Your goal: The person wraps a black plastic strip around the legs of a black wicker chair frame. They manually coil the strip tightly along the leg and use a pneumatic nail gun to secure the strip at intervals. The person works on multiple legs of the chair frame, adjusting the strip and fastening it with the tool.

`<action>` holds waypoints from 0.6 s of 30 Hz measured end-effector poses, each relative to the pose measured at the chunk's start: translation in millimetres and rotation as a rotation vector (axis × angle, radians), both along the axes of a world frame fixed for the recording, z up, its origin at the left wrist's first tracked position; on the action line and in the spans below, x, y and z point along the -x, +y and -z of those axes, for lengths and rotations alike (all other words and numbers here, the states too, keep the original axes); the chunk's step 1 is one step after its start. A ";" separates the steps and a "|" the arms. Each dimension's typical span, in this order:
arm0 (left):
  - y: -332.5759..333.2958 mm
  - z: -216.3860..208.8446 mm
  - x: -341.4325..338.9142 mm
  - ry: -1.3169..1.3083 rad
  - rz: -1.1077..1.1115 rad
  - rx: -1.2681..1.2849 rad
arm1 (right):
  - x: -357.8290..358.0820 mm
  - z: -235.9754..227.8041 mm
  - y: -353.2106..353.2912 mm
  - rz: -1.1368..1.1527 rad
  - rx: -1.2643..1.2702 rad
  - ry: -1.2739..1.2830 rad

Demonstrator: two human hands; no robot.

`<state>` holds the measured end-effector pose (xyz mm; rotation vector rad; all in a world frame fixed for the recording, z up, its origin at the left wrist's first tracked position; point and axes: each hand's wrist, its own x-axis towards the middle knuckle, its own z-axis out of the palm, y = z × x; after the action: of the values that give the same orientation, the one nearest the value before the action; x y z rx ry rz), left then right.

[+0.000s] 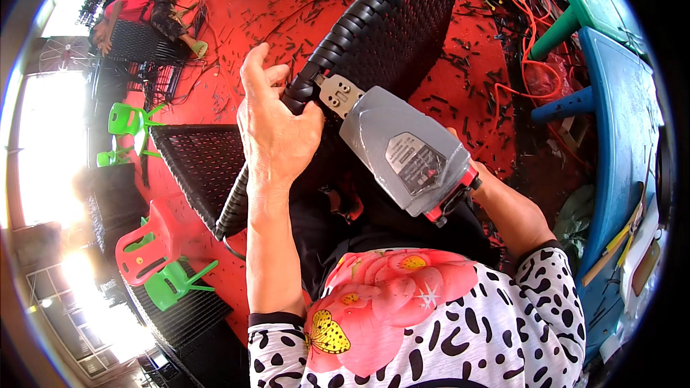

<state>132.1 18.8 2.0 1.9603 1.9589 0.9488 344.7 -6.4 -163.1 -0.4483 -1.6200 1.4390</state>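
Observation:
A black woven rattan chair piece [384, 21] with a thick wrapped rim rises in front of me. My left hand [279, 129] grips its rim, thumb pressed against the edge while the index finger points upward. A grey pneumatic staple gun [402, 147] lies across the middle, its metal nose against the rim right beside my left thumb. Behind the gun's body, my right hand [480, 172] holds it; most of those fingers are hidden. Another woven panel [201, 172] spreads to the left, below my left wrist.
Black strip scraps litter the red floor [287, 0]. Orange hoses [496, 93] coil at the right, near a blue plastic table [614, 151] bearing tools. Green stools [129, 122] and a red chair [149, 244] stand left. A person [144, 18] works at the far left.

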 end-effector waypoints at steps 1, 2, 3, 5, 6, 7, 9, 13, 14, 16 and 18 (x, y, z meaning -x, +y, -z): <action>-0.9 -0.7 -0.8 -0.008 -0.012 0.020 | 0.3 2.5 0.7 -0.011 -0.018 0.009; -1.5 -3.8 -2.5 -0.015 -0.023 0.038 | 0.9 4.7 1.5 -0.021 -0.037 0.021; -2.4 -5.6 -3.7 -0.022 -0.033 0.056 | 2.5 6.9 3.4 -0.049 -0.047 0.061; -2.6 -5.9 -2.6 -0.025 -0.038 0.070 | 2.0 0.6 3.6 -0.046 -0.044 0.069; -1.6 -6.3 -1.7 -0.027 -0.039 0.073 | 1.0 -10.8 1.3 -0.015 -0.029 0.037; -0.5 -6.4 -0.7 0.005 -0.029 0.050 | -0.2 -16.7 1.0 0.000 -0.018 0.007; 0.0 -5.3 1.9 0.070 -0.013 0.010 | -2.2 -25.6 0.3 0.009 0.001 -0.050; 2.7 -4.0 5.8 -0.036 0.005 0.053 | -2.6 -19.3 -0.8 0.053 -0.029 -0.051; 2.1 -3.5 6.9 -0.074 -0.011 0.097 | -4.4 -20.9 -3.4 0.064 -0.022 -0.050; 1.2 -4.9 7.8 0.003 0.002 0.038 | -11.0 -20.9 -8.3 0.075 -0.027 -0.063; 1.7 -2.4 7.6 0.046 0.014 -0.003 | -22.2 -45.1 -20.0 0.174 -0.023 -0.086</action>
<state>124.5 20.6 4.4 2.0119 1.9665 0.9121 366.9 -26.5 -117.9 -0.6298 -1.6212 1.2857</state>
